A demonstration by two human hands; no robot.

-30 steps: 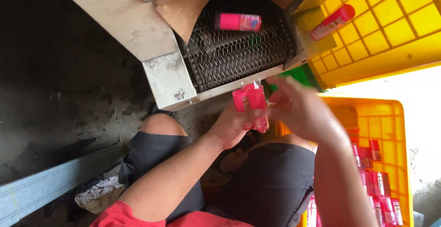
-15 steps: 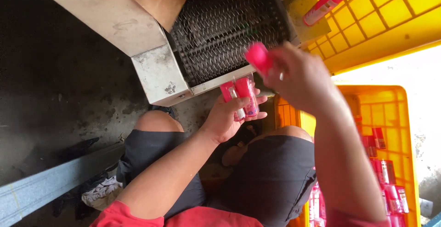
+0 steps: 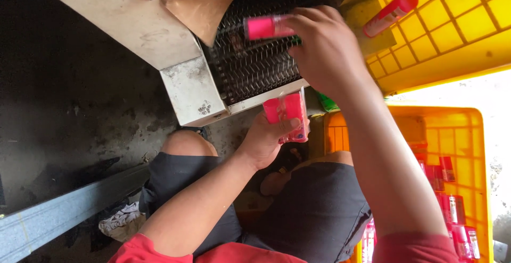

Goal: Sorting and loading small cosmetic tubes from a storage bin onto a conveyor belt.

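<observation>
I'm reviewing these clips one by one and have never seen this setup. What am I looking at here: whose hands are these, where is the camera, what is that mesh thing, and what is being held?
The camera sits on a person's head and looks down at their own two bare hands, so you also see their knees and dark shorts. The right hand reaches up to a metal mesh belt inside a machine housing and touches a pink tube lying on the mesh. The left hand holds a small bunch of pink tubes just below the machine's edge. To the right stands a yellow plastic crate with more pink and red items in it. A second yellow crate lies higher up, with a red-capped tube on it.
</observation>
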